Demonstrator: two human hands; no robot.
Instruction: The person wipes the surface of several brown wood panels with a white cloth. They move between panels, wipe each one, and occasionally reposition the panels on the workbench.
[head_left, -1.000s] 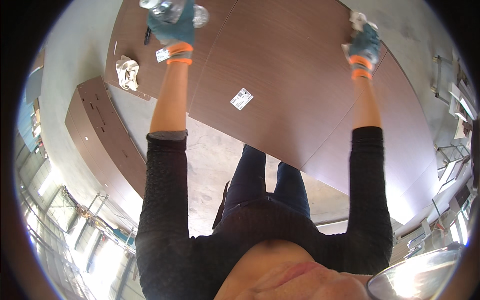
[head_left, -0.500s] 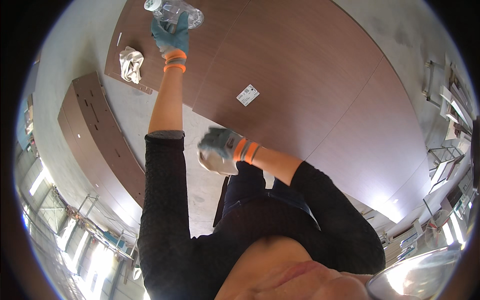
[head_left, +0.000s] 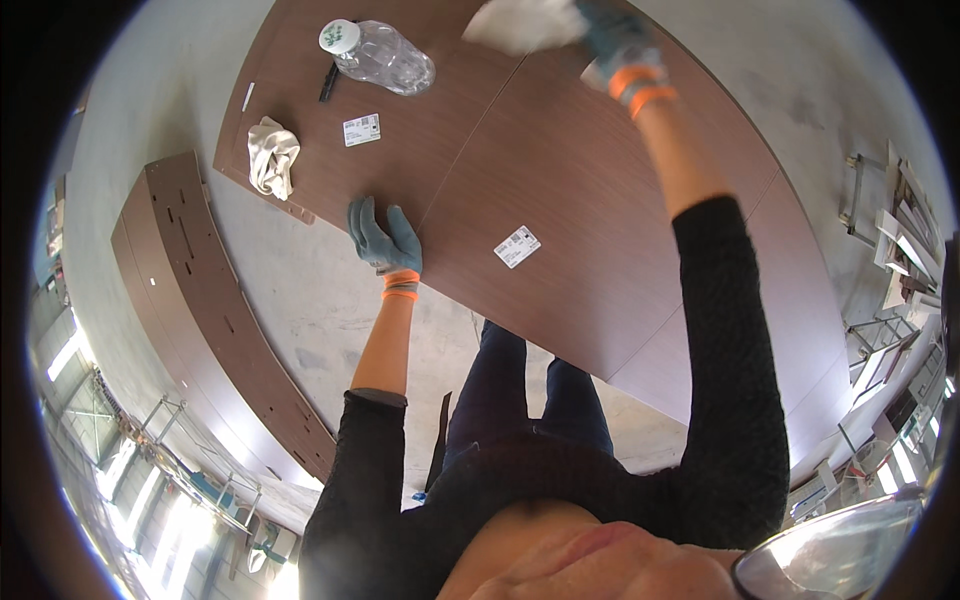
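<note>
My left hand (head_left: 384, 237), in a grey-blue work glove with an orange cuff, rests at the near edge of a brown wood-grain panel (head_left: 590, 190), fingers stretched out and holding nothing. Far right over the same panel, my right hand (head_left: 618, 45), gloved alike and smeared by motion, grips a pale cloth (head_left: 525, 24). A clear plastic bottle (head_left: 385, 58) with a white cap lies on its side at the far left of the panel. Beside it is a dark marker-like stick (head_left: 328, 82). Two white labels sit on the panel: one label (head_left: 362, 129) near the bottle, another label (head_left: 517, 247) nearer me.
A crumpled cream cloth (head_left: 271, 158) lies at the panel's left end. To the left stands another stack of brown panels (head_left: 200, 290) with slots along its side. Metal racks and pieces of board (head_left: 905, 240) are at the far right.
My left hand has let go of the bottle and come back to the panel's near edge. My right hand has swung from near my body to the far side, carrying the pale cloth.
</note>
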